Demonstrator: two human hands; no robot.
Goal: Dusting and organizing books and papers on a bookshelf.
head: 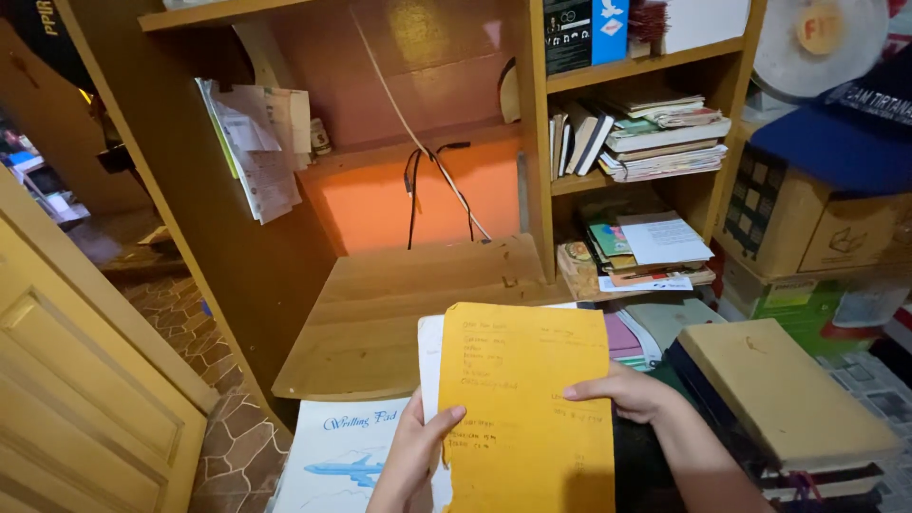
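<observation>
A view from a head-worn camera looks down at two bare hands holding papers in front of a wooden shelf unit (399,313). The left hand (410,454) grips the lower left edge of a yellow-orange sheet (527,408) with faint handwriting, thumb on the front and fingers behind, along with white paper (429,356) tucked behind it. The right hand (627,391) pinches the sheet's right edge, thumb on the front face. The sheet is held upright and slightly tilted, just in front of the shelf unit's low wooden surface, and its lower left corner looks torn. Below the left hand, at the foot of the shelf unit, lies a white writing pad (337,456) with a blue aeroplane drawing on its cover. To the right of the sheet, beside the shelf unit, a stack of books (784,404) has a tan cover on top. Inside the shelf unit, black cables (415,190) hang against an orange back panel. The right-hand compartments hold stacked books and notebooks (655,138) and, lower down, loose papers and booklets (646,252). A sheaf of papers (256,142) hangs at the shelf unit's left wall. Cardboard boxes (807,223) stand to its right, and a panelled wooden door (76,380) leans to its left.
</observation>
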